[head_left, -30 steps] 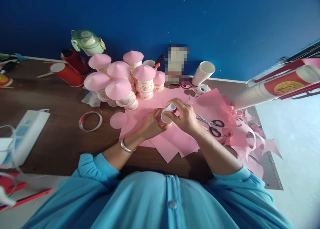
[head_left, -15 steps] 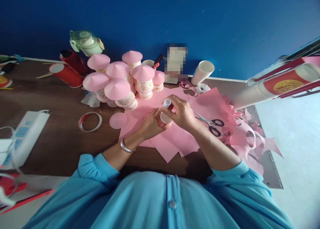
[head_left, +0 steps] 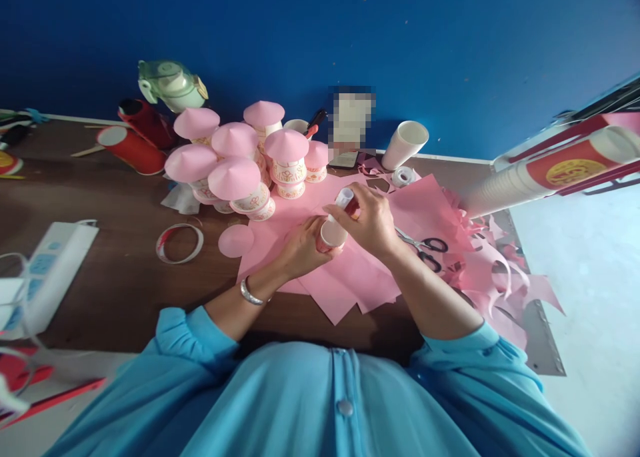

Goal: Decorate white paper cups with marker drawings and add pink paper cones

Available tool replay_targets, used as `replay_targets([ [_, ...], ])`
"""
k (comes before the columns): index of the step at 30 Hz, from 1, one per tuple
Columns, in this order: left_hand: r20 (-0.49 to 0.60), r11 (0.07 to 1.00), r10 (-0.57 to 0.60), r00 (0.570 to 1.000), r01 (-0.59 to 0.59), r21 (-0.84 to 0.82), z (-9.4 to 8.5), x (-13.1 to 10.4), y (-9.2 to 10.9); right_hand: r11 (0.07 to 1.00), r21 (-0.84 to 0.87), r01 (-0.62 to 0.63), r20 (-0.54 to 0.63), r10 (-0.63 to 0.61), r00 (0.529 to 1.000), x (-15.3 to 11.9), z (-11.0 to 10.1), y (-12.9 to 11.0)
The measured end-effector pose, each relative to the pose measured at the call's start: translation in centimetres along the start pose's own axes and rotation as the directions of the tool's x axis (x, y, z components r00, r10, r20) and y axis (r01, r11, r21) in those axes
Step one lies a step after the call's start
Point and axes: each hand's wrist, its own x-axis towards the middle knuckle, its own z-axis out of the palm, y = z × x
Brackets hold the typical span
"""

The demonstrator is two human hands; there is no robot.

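My left hand (head_left: 300, 249) is wrapped round a small paper cup (head_left: 333, 233), its pale round end facing up. In my right hand (head_left: 373, 222) is a glue stick (head_left: 345, 197), a white tube with a red label, its lower end close to the cup's rim. Whether the two touch is hidden by my fingers. Beneath both hands lie overlapping sheets of pink paper (head_left: 333, 300). A pink paper disc (head_left: 236, 241) rests left of my left hand. Beyond it stand several patterned paper-cup towers with pink cone roofs (head_left: 235, 178).
Scissors (head_left: 425, 244) and pink paper scraps (head_left: 493, 277) lie to the right. A roll of tape (head_left: 180, 244) and a power strip (head_left: 55, 270) are on the left. White cups (head_left: 406, 144) stand near the blue wall. A long cup stack (head_left: 520, 184) leans at the right.
My right hand has shifted slightly right and up with the glue stick, uncovering more of the cup's top. My left hand stays in place round the cup.
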Motion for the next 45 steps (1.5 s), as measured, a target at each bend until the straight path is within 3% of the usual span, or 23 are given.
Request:
replay_targets([
  [4, 0.033, 0.999, -0.018, 0.999, 0.017, 0.034, -0.3, 0.1, 0.3, 0.997, -0.057, 0.059, 0.053, -0.056, 0.997, -0.1, 0.6, 0.0],
  [12, -0.004, 0.999, 0.037, 0.999, -0.037, 0.037, 0.1, 0.1, -0.1, 0.991, -0.136, 0.019, -0.014, -0.021, 1.0, 0.4, 1.2, 0.9],
  [16, -0.042, 0.998, 0.052, 0.998, -0.051, 0.035, 0.3, 0.0, -0.3, 0.994, -0.105, 0.031, -0.029, -0.034, 0.999, -0.4, 0.4, 0.6],
  [21, 0.007, 0.999, 0.014, 1.0, -0.014, 0.033, -0.2, 0.1, 0.3, 0.995, -0.095, 0.037, 0.027, -0.035, 0.999, -0.7, 0.2, 0.3],
  [28, -0.022, 0.998, 0.028, 0.999, -0.027, 0.057, 0.0, 0.1, 0.1, 0.995, -0.093, -0.021, -0.031, 0.018, 0.999, -0.2, 0.6, 0.9],
  [34, -0.024, 0.999, 0.034, 0.999, -0.033, 0.024, 0.1, 0.0, -0.1, 0.999, -0.044, 0.018, -0.034, -0.019, 0.999, -1.1, -0.4, 0.4],
  [45, -0.008, 0.999, 0.037, 0.999, -0.037, 0.039, -0.1, 0.1, 0.2, 0.997, -0.065, -0.03, -0.067, 0.025, 0.997, -0.9, -0.3, 0.6],
])
